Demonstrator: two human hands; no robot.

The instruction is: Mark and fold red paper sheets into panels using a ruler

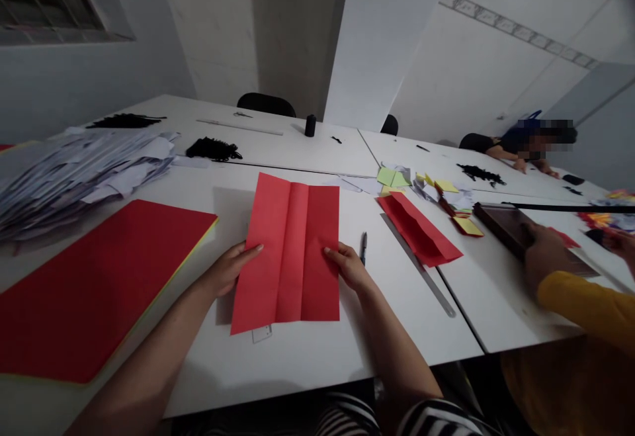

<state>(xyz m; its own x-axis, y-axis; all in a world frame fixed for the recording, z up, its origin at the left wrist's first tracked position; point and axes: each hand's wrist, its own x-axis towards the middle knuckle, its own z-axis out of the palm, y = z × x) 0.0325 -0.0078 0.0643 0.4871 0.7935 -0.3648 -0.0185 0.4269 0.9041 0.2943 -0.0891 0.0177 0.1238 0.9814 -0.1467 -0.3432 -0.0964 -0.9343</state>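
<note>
A creased sheet of red paper (292, 254) is held up in front of me, with upright fold lines down its middle. My left hand (232, 267) pinches its left edge, thumb on the near face. On the opposite edge, my right hand (350, 265) grips the sheet the same way; the fingers behind the paper are hidden. Just right of that hand lies a pen (364, 247) on the white table (317, 363). Farther right, a folded red paper piece (419, 229) lies beside a metal ruler (436, 290). To the left rests a stack of large red sheets (109, 284) with a yellow-green edge.
A heap of white paper strips (84, 171) covers the far left. Black cord bundles (213, 149), a black spool (310, 126) and sticky notes (393, 178) lie toward the back. At right, a co-worker's yellow sleeve (585, 304) reaches over a dark board (516, 231). Another person leans at the far right.
</note>
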